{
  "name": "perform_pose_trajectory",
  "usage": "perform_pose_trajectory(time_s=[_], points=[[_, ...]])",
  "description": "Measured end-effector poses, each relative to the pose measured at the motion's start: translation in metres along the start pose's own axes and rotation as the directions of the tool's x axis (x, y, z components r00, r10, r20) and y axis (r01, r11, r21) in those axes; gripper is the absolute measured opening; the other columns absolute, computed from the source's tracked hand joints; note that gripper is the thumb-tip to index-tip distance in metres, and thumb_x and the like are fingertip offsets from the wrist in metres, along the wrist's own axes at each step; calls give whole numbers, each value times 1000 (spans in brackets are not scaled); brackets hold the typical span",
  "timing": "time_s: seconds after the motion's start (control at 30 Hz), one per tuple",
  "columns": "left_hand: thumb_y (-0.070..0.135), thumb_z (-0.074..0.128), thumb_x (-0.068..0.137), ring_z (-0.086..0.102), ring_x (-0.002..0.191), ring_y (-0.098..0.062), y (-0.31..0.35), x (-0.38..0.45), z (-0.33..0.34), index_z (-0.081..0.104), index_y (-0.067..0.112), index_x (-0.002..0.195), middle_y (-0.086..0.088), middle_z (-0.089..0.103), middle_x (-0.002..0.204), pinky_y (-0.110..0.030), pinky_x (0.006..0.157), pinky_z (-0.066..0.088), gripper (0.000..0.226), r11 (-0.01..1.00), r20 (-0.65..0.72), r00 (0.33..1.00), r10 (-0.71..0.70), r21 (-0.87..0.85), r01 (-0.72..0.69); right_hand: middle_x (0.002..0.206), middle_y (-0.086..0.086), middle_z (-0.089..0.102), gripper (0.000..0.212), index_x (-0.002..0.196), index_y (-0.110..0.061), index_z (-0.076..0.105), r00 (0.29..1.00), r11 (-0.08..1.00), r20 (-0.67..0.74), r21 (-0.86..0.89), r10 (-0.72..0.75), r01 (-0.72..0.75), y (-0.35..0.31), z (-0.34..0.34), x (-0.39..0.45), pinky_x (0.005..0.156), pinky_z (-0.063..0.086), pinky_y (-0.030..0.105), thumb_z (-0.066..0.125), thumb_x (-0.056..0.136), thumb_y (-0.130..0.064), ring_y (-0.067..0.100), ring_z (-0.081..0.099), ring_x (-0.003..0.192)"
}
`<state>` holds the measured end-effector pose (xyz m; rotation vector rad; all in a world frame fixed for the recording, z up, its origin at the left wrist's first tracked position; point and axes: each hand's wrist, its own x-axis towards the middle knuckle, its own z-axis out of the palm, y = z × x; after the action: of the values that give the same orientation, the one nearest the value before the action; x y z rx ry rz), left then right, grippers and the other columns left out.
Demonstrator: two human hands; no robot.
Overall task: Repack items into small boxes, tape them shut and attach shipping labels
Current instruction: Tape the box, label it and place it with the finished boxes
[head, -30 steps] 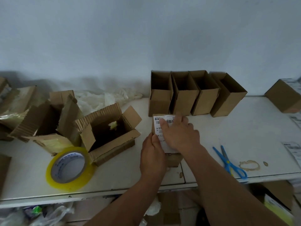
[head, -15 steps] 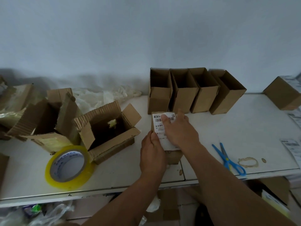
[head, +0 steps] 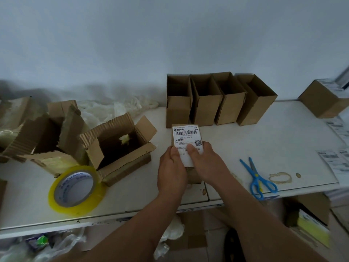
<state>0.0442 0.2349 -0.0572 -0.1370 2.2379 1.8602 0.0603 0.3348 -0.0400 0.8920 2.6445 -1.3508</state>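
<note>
The white table (head: 283,133) carries everything; the sealed small box (head: 192,172) lies near its front edge, just in front of the row of four open empty boxes (head: 219,103), with the torn corrugated carton (head: 120,146) and yellow tape roll (head: 75,188) to its left and the blue scissors (head: 257,178) to its right. The shipping label (head: 188,138) lies on the box top. Judged risk: uneven pressing could leave the label wrinkled or skewed over the box edge. The left hand (head: 171,172) grips the box's left side, thumb on the label. The right hand (head: 205,161) grips the right side, thumb pressing the label's lower part.
</note>
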Motion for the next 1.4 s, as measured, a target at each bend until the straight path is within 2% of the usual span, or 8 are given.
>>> perform_pose_trajectory(time_s=[0.13, 0.33, 0.53, 0.7, 0.9, 1.03, 1.23, 1.4], points=[[43, 25, 106, 60, 97, -8, -1, -1, -1, 56, 38, 111, 7, 63, 114, -32, 88, 51, 31, 1000, -5, 1000, -4, 11, 4, 135, -3, 56, 59, 139, -26, 39, 999, 997, 44, 78, 18, -22, 0, -3, -4, 99, 48, 41, 38, 94, -64, 20, 56, 115], [46, 29, 104, 60, 94, -4, 0, -4, -9, 56, 40, 110, 13, 63, 102, -29, 84, 51, 28, 999, 55, 998, -15, -47, 18, 119, -3, 60, 54, 132, -30, 44, 985, 966, 115, 209, 130, -152, 2, -7, -11, 70, 62, 42, 41, 92, -66, 19, 61, 98], [58, 23, 101, 58, 95, -7, -9, -19, -11, 58, 44, 95, 15, 61, 96, -31, 91, 45, 39, 978, 76, 989, -129, -156, 139, 113, -2, 65, 47, 126, -27, 52, 988, 924, 90, 353, 121, -146, 2, -5, -12, 71, 62, 41, 48, 93, -60, 19, 65, 98], [41, 25, 107, 59, 99, -14, -19, -23, -11, 63, 26, 111, -1, 65, 110, -30, 84, 42, 41, 989, 44, 989, -140, -46, 142, 111, -1, 65, 39, 118, -28, 53, 992, 909, 43, 396, 121, -128, 1, -7, -13, 75, 61, 46, 48, 94, -58, 20, 64, 99], [46, 29, 105, 59, 99, -7, -9, -33, -2, 63, 34, 112, 10, 66, 107, -22, 73, 44, 37, 980, 122, 983, -138, -129, 153, 107, -5, 65, 32, 112, -31, 53, 996, 924, -12, 375, 89, -79, -1, -31, -25, 77, 61, 42, 48, 95, -57, 14, 63, 94], [56, 35, 100, 61, 109, -13, 4, -45, 13, 65, 37, 110, 8, 68, 114, -38, 100, 48, 38, 955, 198, 961, -191, -188, 228, 104, -8, 65, 27, 110, -33, 53, 996, 919, -9, 386, 92, -81, 3, -61, -41, 81, 60, 42, 49, 95, -55, 11, 62, 93], [52, 42, 100, 65, 96, -12, 37, -67, 61, 68, 31, 99, 7, 73, 99, -31, 80, 50, 33, 942, 340, 922, -182, -208, 263, 101, -8, 65, 31, 113, -31, 54, 985, 916, -113, 392, 134, -79, 20, -120, -59, 75, 61, 40, 48, 96, -56, 13, 63, 90], [54, 42, 98, 64, 102, -19, 67, -73, 119, 68, 34, 95, -1, 70, 108, -43, 94, 52, 33, 961, 404, 898, -173, -128, 243, 105, 0, 65, 40, 116, -21, 55, 956, 888, -194, 445, 218, -112, 41, -179, -58, 73, 62, 44, 51, 94, -55, 20, 64, 92]])
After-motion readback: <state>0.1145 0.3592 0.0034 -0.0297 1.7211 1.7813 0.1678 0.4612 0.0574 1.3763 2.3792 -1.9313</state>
